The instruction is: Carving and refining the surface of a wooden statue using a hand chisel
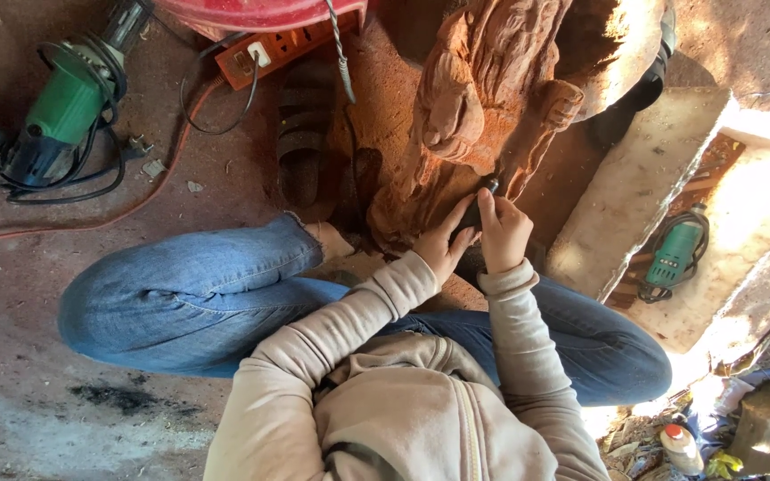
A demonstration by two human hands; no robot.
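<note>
A dusty reddish dirt floor [64, 374] fills the frame, with a green angle grinder [64, 107] and its coiled cord at upper left, an orange power strip [282, 49] at top centre, and a second green grinder [677, 254] on a pale slab at right. Above centre stands the reddish carved wooden figure [483, 98], and against its lower edge the right hand [503, 233] is curled tight around a small dark tool [477, 207]. The left hand [443, 245] lies just beside it, fingers seemingly cupped against tool and wood, though its grip is hard to make out.
</note>
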